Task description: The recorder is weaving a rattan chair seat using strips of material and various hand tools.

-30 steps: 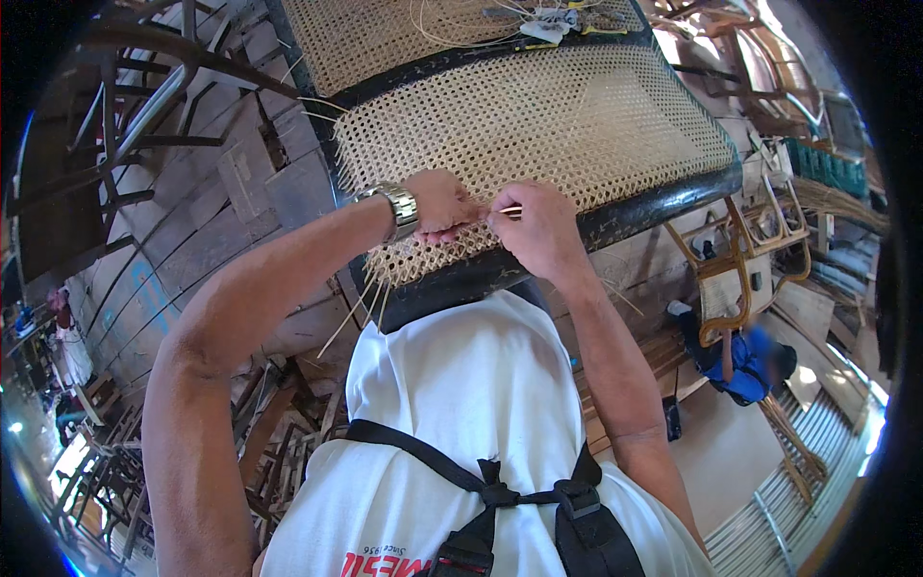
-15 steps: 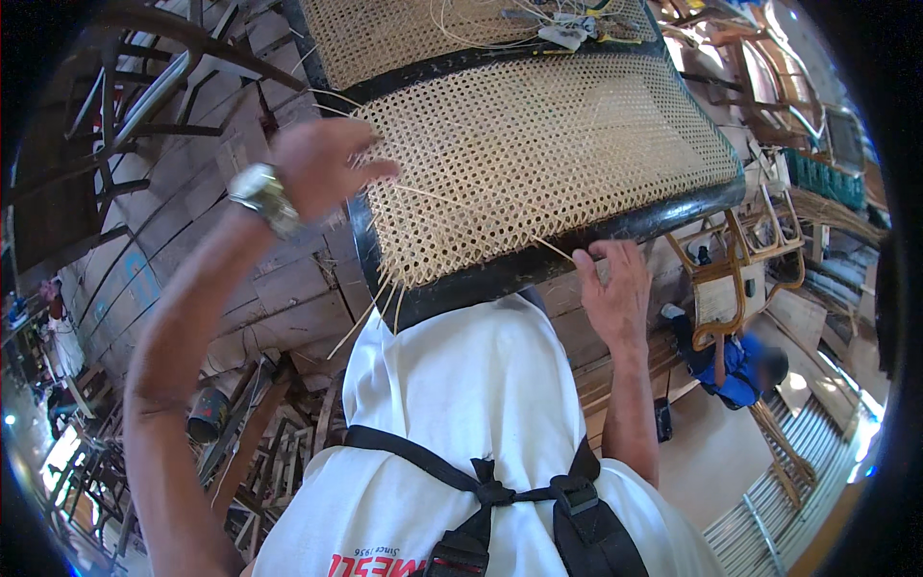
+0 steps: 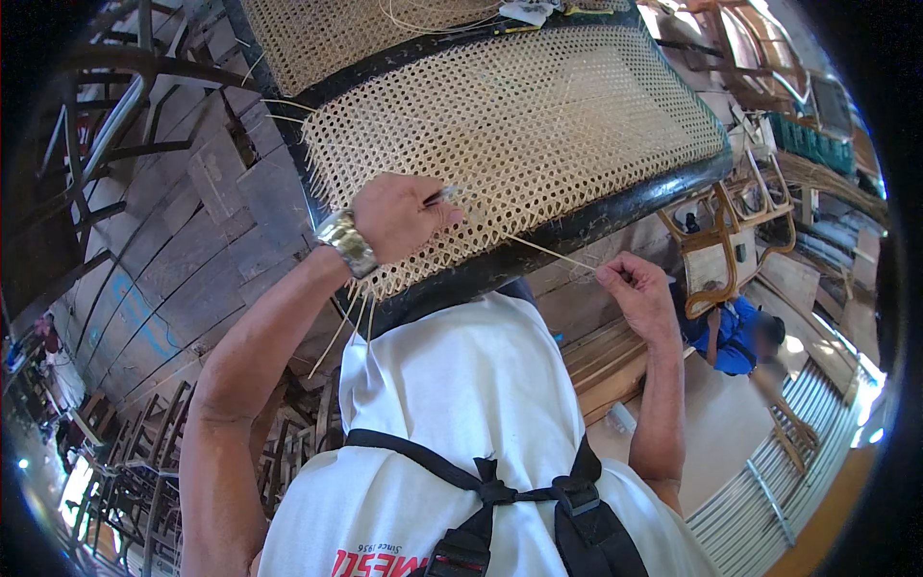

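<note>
Cane seat (image 3: 538,125) on black frame (image 3: 586,226)

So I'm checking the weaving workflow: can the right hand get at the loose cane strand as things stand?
Probably yes: the right hand seems already pinched on the cane strand, which runs free from the left hand over the woven seat.

Bright daylight fell from the upper right, glare whitened the lower right floor, left side lay dim, fisheye edges curved, black vignette, slightly soft.

Chair-caning workshop: stacked chair frames (image 3: 135,481)
</note>
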Demonstrator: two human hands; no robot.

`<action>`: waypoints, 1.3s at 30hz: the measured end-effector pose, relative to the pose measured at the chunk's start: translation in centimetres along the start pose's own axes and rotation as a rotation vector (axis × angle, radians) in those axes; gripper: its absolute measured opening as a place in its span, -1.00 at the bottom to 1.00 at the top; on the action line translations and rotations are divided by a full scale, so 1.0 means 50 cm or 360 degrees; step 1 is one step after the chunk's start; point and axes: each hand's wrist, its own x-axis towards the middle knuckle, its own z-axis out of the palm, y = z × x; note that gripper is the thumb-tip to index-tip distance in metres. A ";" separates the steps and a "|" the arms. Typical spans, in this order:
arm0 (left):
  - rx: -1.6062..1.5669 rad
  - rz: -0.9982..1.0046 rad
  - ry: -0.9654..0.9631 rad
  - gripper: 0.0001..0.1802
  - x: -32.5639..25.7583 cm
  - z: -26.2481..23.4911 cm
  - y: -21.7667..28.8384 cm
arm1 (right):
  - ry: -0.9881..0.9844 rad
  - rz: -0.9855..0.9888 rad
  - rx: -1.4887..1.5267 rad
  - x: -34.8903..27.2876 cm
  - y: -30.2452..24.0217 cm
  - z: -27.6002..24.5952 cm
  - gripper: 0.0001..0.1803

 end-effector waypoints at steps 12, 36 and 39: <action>0.0209 -0.0423 0.0126 -0.52 -0.065 -0.179 -0.195 | -0.0090 -0.0332 -0.0866 0.071 -0.148 0.164 -0.70; 0.0079 -0.0117 -0.0172 -0.62 -0.027 -0.016 -0.048 | -0.0330 -0.0635 -0.0735 0.192 -0.206 0.157 -0.79; 0.0136 -0.0044 -0.0414 -0.68 -0.015 -0.040 -0.008 | -0.0295 -0.0640 -0.0909 0.192 -0.207 0.152 -0.76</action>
